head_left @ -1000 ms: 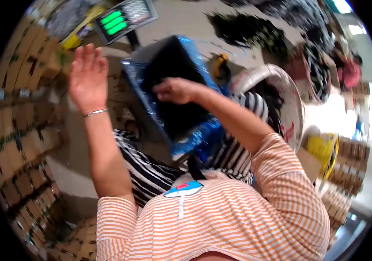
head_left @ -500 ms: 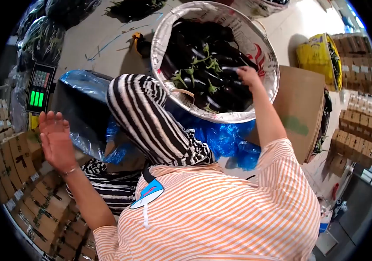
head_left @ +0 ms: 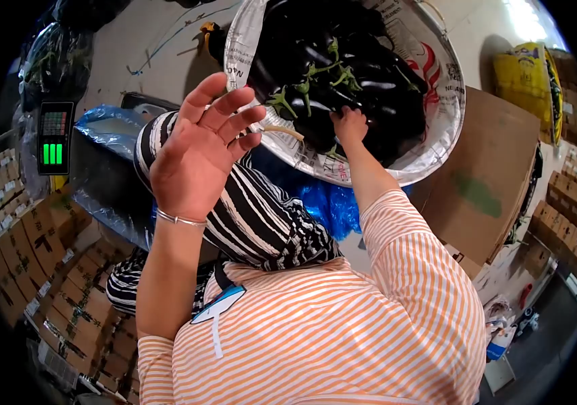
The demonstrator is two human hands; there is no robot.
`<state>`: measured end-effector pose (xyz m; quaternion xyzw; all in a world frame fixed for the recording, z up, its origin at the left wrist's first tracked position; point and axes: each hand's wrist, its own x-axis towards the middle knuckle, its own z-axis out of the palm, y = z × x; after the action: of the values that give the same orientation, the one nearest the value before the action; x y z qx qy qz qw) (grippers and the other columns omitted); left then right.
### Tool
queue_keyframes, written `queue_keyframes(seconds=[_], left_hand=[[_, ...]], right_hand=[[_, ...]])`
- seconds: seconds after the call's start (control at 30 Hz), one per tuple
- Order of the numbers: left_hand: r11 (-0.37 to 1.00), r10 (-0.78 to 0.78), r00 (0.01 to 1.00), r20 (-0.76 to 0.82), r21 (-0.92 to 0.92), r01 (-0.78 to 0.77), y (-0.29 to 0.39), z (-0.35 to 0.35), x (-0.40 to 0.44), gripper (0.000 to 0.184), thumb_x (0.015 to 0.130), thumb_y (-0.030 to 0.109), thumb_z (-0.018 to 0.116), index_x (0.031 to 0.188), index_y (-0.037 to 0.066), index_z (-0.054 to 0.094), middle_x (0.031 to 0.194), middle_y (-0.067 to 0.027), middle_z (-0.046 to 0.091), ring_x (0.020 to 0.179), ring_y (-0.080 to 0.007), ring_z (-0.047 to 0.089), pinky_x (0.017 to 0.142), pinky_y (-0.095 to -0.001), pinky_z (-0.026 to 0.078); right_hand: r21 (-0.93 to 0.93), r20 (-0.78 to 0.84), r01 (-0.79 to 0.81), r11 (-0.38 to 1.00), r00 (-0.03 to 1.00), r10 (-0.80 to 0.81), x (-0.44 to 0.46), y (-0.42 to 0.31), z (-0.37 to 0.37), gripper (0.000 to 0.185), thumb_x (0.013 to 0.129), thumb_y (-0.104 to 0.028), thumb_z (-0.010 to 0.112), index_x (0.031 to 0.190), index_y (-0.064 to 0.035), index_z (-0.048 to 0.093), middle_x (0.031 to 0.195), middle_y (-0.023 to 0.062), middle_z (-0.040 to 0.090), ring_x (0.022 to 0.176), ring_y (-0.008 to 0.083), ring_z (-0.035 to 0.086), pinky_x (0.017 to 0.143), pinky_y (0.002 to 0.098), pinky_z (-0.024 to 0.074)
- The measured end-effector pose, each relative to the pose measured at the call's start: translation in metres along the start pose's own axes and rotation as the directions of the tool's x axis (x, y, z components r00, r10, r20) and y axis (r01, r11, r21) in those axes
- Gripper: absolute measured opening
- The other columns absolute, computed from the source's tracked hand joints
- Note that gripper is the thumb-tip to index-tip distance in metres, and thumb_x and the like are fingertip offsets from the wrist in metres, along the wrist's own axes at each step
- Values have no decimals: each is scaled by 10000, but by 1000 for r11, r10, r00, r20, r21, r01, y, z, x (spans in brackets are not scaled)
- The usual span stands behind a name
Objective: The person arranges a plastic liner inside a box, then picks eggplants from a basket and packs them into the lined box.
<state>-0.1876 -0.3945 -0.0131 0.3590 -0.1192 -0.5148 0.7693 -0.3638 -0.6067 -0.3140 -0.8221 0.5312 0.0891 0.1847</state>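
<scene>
My left hand [head_left: 194,158] is raised palm-up in front of my striped trouser leg, its fingers apart, slightly curled and holding nothing. Inside a large round basket [head_left: 453,121] lined with printed white sacking, my right hand [head_left: 351,126] has its fingers bent round a dark eggplant near the front side. How far the fingers wrap under it is hidden. Glossy purple-black eggplants [head_left: 383,101] with green stems fill the basket, several stems pointing towards its middle.
Left of my leg is a crate lined with blue plastic [head_left: 109,128], beside a scale display [head_left: 54,138] with green digits. A cardboard box [head_left: 480,175] stands right of the basket, a yellow sack [head_left: 524,81] beyond it. Stacked cartons [head_left: 39,236] line the left.
My left hand has swung right and up from beside the scale to near the basket rim. My right hand has moved left and nearer me within the basket. The view has shifted slightly.
</scene>
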Motion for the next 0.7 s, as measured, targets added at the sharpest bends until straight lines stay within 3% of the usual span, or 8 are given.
queue_keyframes(seconds=[0.2, 0.27, 0.37, 0.43, 0.5, 0.57, 0.63, 0.7], left_hand=[[997, 9, 995, 97, -72, -2, -1, -6, -6, 678, 877, 362, 575, 1407, 37, 304, 1345, -171, 453, 1223, -342, 450, 973, -445, 400], [998, -2, 999, 38, -57, 4, 0, -6, -8, 626, 889, 366, 539, 1386, 45, 336, 1322, -179, 471, 1199, -323, 478, 965, -426, 415], [999, -46, 999, -1, -21, 46, -1, 1, -6, 571, 908, 343, 501, 1367, 35, 357, 1314, -188, 475, 1184, -307, 497, 959, -420, 425], [990, -140, 990, -7, 27, 140, -2, 1, -1, 639, 912, 386, 514, 1399, 25, 311, 1359, -181, 438, 1238, -355, 436, 989, -466, 394], [989, -147, 989, -17, -29, 146, -6, 5, 1, 732, 872, 472, 548, 1398, 22, 309, 1380, -185, 414, 1261, -361, 411, 1023, -483, 361], [980, -96, 995, 25, -175, 99, -8, 0, 2, 833, 819, 552, 581, 1396, 18, 308, 1399, -184, 392, 1281, -361, 389, 1054, -497, 324], [915, 22, 994, 102, -403, 21, -3, -4, 2, 938, 751, 627, 611, 1393, 15, 309, 1416, -179, 372, 1299, -356, 369, 1081, -510, 281], [917, 117, 989, -89, -374, -142, 0, 8, -1, 879, 740, 678, 587, 1358, 80, 403, 1317, -139, 502, 1217, -353, 463, 1037, -550, 326]], right_hand=[[60, -117, 371, 927, 925, -362, 5, 28, -24, 231, 779, -286, 585, 778, -64, 651, 888, 149, 600, 759, 366, 608, 694, 439, 504], [341, -246, 440, 831, 895, -373, -17, 32, -77, 175, 791, -218, 620, 791, -43, 634, 801, 114, 595, 706, 302, 595, 636, 355, 484], [800, -285, 376, 468, 924, -255, -50, 7, -159, 149, 868, -160, 603, 833, -15, 614, 767, 21, 618, 660, 121, 559, 604, 250, 437], [895, -393, 430, 118, 885, -249, -66, -28, -205, 199, 916, -181, 553, 879, 4, 613, 837, 8, 637, 726, 65, 571, 626, 233, 463], [887, -460, 453, -84, 859, -223, -97, -67, -250, 242, 926, -192, 508, 978, 22, 607, 888, 89, 644, 833, 189, 643, 779, 321, 537], [895, -441, 386, -224, 844, -307, -125, -93, -271, 295, 927, -205, 485, 1016, 55, 590, 953, 122, 631, 862, 217, 645, 797, 356, 545], [879, -434, 464, -112, 681, -590, -129, -92, -264, 353, 885, -199, 550, 1123, 61, 573, 1137, 162, 580, 1029, 255, 596, 880, 370, 506], [755, -281, 654, 43, 383, -880, -114, -91, -254, 427, 847, -139, 605, 1229, 35, 527, 1216, 138, 555, 1126, 252, 544, 958, 356, 440]])
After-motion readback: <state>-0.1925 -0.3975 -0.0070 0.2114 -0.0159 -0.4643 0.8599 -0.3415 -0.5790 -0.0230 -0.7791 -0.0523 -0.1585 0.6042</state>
